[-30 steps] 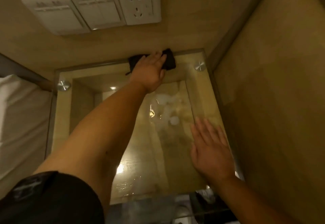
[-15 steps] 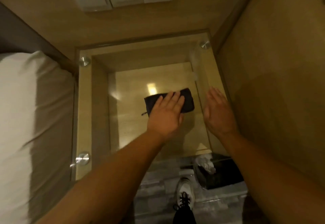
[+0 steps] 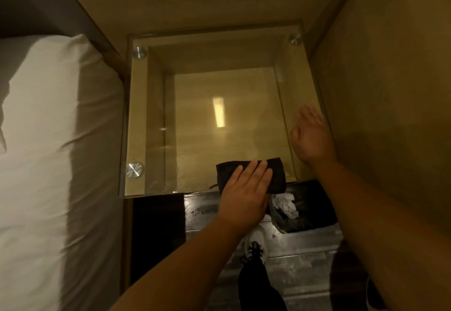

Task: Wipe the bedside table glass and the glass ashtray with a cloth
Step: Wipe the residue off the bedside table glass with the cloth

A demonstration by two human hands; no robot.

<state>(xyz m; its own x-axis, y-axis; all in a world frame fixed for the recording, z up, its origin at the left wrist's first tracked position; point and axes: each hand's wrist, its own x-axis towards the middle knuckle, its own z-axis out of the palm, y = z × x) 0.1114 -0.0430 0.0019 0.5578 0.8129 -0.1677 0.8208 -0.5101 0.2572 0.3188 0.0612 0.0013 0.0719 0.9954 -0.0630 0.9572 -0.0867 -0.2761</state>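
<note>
The bedside table's square glass top (image 3: pixel 195 125) fills the middle of the head view, held by round metal studs at its corners. A folded black cloth (image 3: pixel 275 174) lies on the glass at its near edge. My left hand (image 3: pixel 244 188) presses flat on the cloth, fingers together, covering its left half. My right hand (image 3: pixel 311 137) rests flat with fingers spread on the right edge of the glass, holding nothing. No ashtray is in view.
A bed with white linen (image 3: pixel 48 164) lies along the left. A wooden wall panel (image 3: pixel 390 91) stands close on the right. A dark bin with white tissue (image 3: pixel 305 208) sits on the floor below the table's near edge, beside my shoe (image 3: pixel 256 244).
My left hand has dragged the cloth from the far edge of the glass to its near edge. My right hand stayed on the right side of the glass. The camera tilted down.
</note>
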